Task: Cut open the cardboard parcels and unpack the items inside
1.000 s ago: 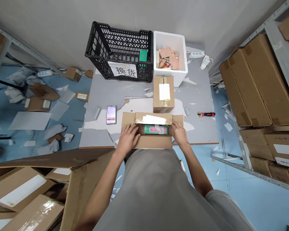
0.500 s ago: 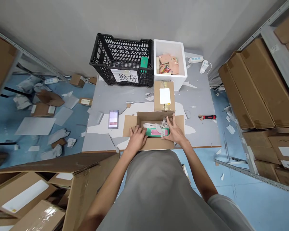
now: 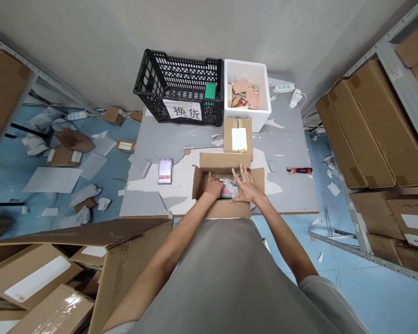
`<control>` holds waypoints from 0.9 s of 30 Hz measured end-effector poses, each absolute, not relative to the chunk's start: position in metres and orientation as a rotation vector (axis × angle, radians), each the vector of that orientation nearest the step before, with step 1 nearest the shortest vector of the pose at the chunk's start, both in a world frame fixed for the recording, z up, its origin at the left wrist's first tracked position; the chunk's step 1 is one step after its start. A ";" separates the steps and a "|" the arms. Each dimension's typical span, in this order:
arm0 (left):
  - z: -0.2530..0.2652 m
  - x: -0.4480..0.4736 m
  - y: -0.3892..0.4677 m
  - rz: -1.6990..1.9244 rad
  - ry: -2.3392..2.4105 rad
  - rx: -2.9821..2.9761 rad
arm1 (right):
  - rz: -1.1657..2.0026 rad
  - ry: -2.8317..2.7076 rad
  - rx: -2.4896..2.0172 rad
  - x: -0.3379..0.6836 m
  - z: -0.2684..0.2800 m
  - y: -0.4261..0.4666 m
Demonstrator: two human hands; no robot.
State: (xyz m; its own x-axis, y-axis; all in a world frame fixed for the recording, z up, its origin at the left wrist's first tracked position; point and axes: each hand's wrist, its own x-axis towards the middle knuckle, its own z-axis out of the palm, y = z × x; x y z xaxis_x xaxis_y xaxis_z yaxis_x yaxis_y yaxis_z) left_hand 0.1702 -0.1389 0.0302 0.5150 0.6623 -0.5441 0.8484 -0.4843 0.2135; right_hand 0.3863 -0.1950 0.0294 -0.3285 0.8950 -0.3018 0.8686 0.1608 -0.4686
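An open cardboard box (image 3: 230,211) stands at the table's front edge with its flaps spread. Inside lie a green and pink box (image 3: 226,191) and crumpled white paper (image 3: 231,185), partly covered by my hands. My left hand (image 3: 214,187) reaches into the left half of the cardboard box, its fingers apart and partly hidden, by the left end of the green and pink box. With fingers spread, my right hand (image 3: 246,187) lies over the right half, thumb near the paper. Neither hand visibly grips anything.
Behind the open box sits a taped carton (image 3: 238,134). A black crate (image 3: 181,88) and a white foam box (image 3: 247,86) stand at the back. A phone (image 3: 165,171) lies left, a red-and-black cutter (image 3: 299,170) right. A large carton (image 3: 132,269) of parcels stands front left.
My left hand has moved right, from the box's left edge into it. The far flap now stands visible and the left flap is raised. My right hand has shifted slightly left, fingers more spread.
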 end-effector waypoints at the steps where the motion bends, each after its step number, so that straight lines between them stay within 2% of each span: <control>1: 0.025 0.175 -0.136 -0.582 1.238 2.276 | 0.899 -2.364 -1.799 0.386 0.030 -0.195; 6: 0.012 0.181 -0.135 -0.654 1.269 2.179 | 0.914 -2.366 -1.827 0.386 0.030 -0.197; 11: 0.020 0.175 -0.136 -0.615 1.247 2.183 | 0.942 -2.350 -1.822 0.385 0.034 -0.194; 20: 0.081 0.146 -0.124 -0.488 1.240 2.329 | 0.981 -2.401 -1.757 0.389 0.043 -0.197; 27: 0.135 0.120 -0.116 -0.369 1.261 2.419 | 0.947 -2.202 -1.838 0.390 0.045 -0.200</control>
State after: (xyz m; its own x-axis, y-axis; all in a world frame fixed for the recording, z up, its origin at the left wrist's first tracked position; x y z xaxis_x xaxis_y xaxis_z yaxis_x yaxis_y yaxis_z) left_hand 0.1201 -0.1161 0.1352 0.5613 0.7242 -0.4006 0.8259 -0.5213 0.2148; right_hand 0.3899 -0.2001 0.0446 -0.2547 0.9218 -0.2921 0.8462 0.0663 -0.5287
